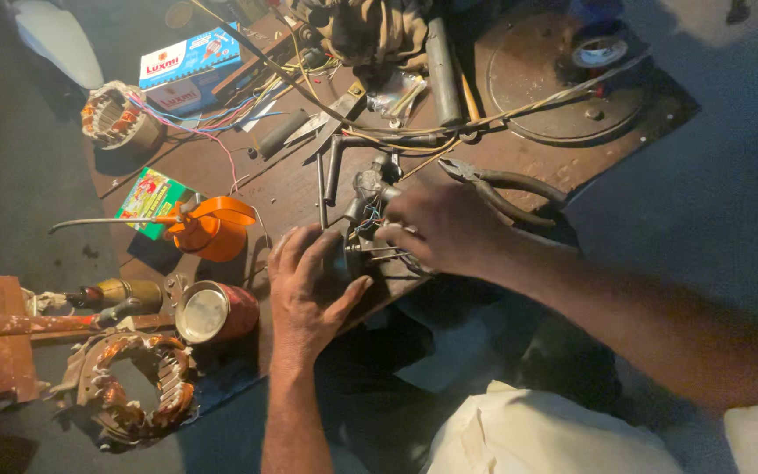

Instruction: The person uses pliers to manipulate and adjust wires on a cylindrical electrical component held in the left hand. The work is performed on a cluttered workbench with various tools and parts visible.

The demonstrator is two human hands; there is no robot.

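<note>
Mid-step: left hand (309,285) wraps fingers around a small metal part (363,226) at board (291,189) centre. Right hand (436,228) pinches thin wires (383,253) on it. Pliers (506,189) lie at 2 o'clock, oil can (208,226) at 9. Next move likely needs steady grip, fine fingertip work.

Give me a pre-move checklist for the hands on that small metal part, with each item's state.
1. Left hand cups the small metal part: ok.
2. Right hand is on the part's thin wires: ok.
3. Pliers lie close behind the right hand: ok.
4. Orange oil can stands clear of both hands: ok.
5. Wires seated properly: cannot tell, fingers hide them.
6. Board around the part is uncluttered: not ok.
</note>
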